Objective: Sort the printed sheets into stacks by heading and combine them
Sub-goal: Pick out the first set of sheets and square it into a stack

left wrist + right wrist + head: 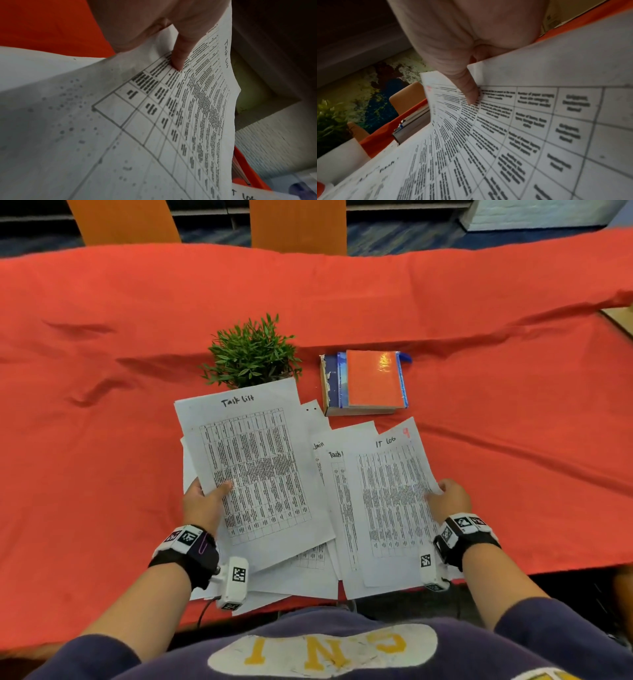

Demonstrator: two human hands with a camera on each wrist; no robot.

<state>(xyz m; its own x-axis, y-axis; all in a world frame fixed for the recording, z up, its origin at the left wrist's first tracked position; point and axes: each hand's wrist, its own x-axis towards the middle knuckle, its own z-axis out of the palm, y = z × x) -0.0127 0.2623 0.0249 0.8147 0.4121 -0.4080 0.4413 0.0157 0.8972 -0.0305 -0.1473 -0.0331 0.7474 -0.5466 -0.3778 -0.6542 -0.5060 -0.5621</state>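
A person is holding one printed sheet in each hand over a red-clothed table (102, 440).

The left hand (205, 501) is pinching the white printed sheet headed "Task list" (253, 467) at its left edge, thumb on top; the right hand (448, 498) is pinching the white sheet headed "IT log" (394, 494) at its right edge. More loose printed sheets (308, 573) are lying underneath. Only the right wrist view is showing the green plant's white pot (339, 159); the head view is showing a stack of books with an orange cover on top (371, 380).
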